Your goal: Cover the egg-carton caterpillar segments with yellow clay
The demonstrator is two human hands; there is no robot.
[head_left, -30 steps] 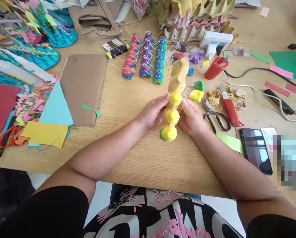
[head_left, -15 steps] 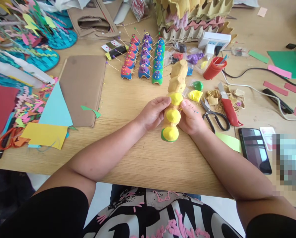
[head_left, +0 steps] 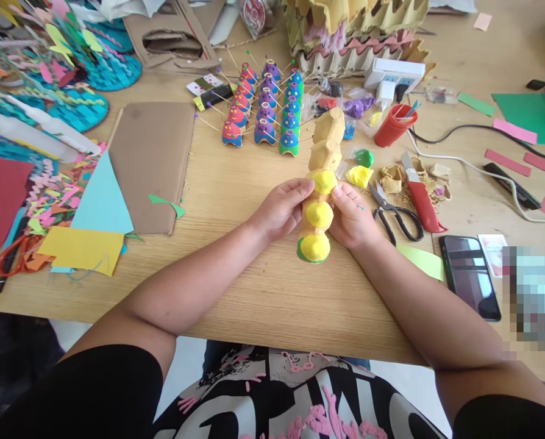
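Note:
Between my hands is an egg carton strip (head_left: 326, 155), a row of bumps running away from me above the table. Its three nearest bumps are covered with yellow clay (head_left: 319, 214); the far bumps are bare tan cardboard. Some green shows at the near end. My left hand (head_left: 286, 206) grips the strip's left side, thumb at the third yellow bump. From the right, my right hand (head_left: 351, 213) pinches that same bump's edge, fingers curled beneath. Past the strip stand three finished caterpillars (head_left: 266, 113) in red, purple and blue-green, with pins stuck in them.
Bags of yellow clay (head_left: 359, 177) and green clay lie right of the strip, near black-handled scissors (head_left: 395, 213) and a red-handled knife (head_left: 421, 198). A phone (head_left: 470, 277) rests at the right. Cardboard (head_left: 151, 164) and paper scraps lie left; egg cartons (head_left: 359, 36) are stacked behind.
Almost nothing differs. The egg carton strip has shifted very slightly, while both hands keep their hold at the third yellow bump.

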